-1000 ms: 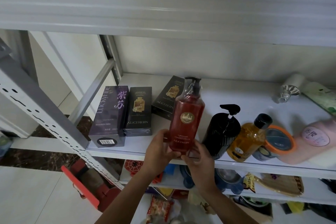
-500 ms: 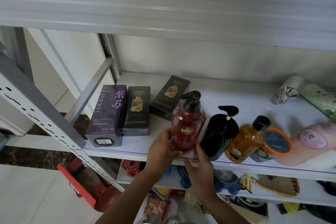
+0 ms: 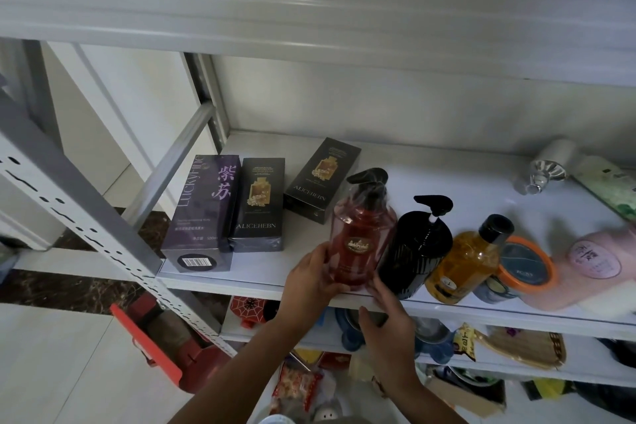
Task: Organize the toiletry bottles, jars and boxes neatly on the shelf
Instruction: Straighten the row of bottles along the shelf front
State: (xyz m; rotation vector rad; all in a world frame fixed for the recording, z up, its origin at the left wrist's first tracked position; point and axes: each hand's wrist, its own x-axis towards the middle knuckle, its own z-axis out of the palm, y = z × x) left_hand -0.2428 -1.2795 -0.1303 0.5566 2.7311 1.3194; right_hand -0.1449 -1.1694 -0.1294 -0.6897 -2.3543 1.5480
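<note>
A red pump bottle point(image 3: 361, 231) stands upright near the front edge of the white shelf point(image 3: 430, 165). My left hand point(image 3: 311, 280) is wrapped around its lower left side. My right hand point(image 3: 387, 320) touches its base from the front right, fingers against the bottle. Right beside it stands a black pump bottle point(image 3: 418, 248), then an amber bottle point(image 3: 464, 260) with a black cap. To the left lie a purple box point(image 3: 203, 213) and a black box point(image 3: 258, 206) side by side; a second black box point(image 3: 321, 179) lies angled behind.
An orange-rimmed jar point(image 3: 525, 268), a pink tube point(image 3: 592, 262), a green tube point(image 3: 612, 188) and a silver-capped item point(image 3: 543, 172) lie on the right. A perforated grey upright point(image 3: 79, 213) runs diagonally at left. The shelf below point(image 3: 516, 344) holds assorted clutter.
The red pump bottle has come down from mid-air and now rests on the shelf next to the black pump bottle. Both hands stay on it, lower on its body.
</note>
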